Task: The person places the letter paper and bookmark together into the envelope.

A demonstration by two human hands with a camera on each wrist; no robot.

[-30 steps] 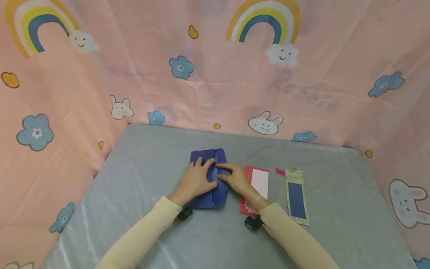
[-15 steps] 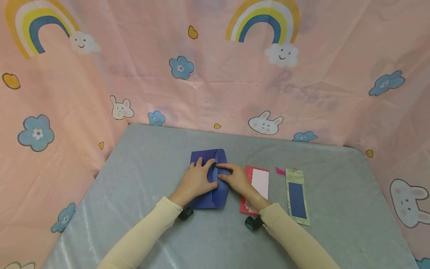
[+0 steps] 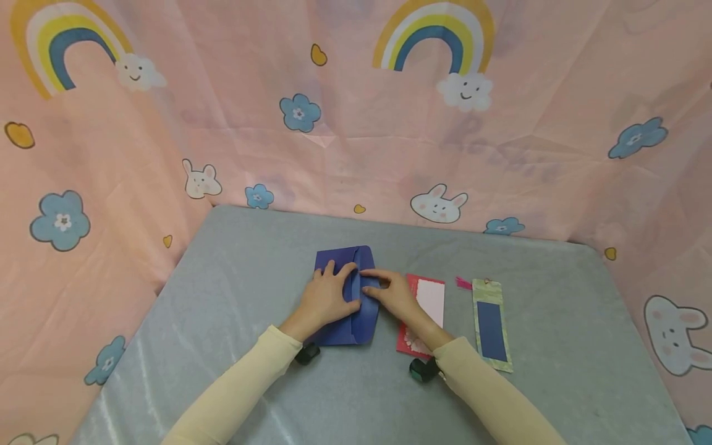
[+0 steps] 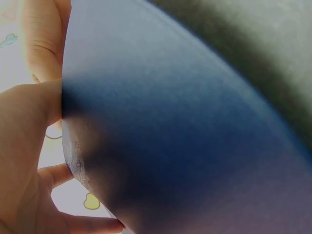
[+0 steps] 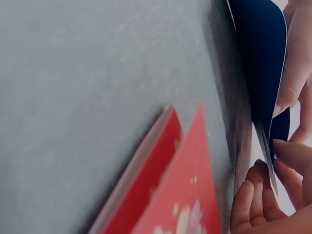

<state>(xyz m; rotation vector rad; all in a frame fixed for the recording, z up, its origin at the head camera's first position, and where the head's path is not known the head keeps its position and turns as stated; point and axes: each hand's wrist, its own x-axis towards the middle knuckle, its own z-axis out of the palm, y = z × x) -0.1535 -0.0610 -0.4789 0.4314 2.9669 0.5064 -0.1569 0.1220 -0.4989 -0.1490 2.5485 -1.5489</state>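
A blue paper envelope (image 3: 336, 254) lies at the middle of the table in the head view, its flap (image 3: 367, 324) facing right. My left hand (image 3: 324, 298) rests across the envelope body with fingers spread, the thumb and index fingertips right at the opening. The right hand (image 3: 396, 298) pinches the flap edge between thumb and fingers. In the left wrist view the blurred envelope paper (image 4: 185, 102) fills most of the picture and covers part of the left hand (image 4: 29, 161). From the right wrist the flap (image 5: 258, 58) stands up at an angle.
A red card (image 3: 431, 300) with a white panel lies partly under the right forearm. Farther right is a green bookmark (image 3: 492, 330) with a dark blue panel and a pink tassel (image 3: 463, 283). A grey cloth (image 3: 267, 247) covers the table; a pink patterned curtain (image 3: 356, 136) hangs behind.
The right hand and wrist have shifted very slightly to the right. The left hand, envelope, card and bookmark keep their places.
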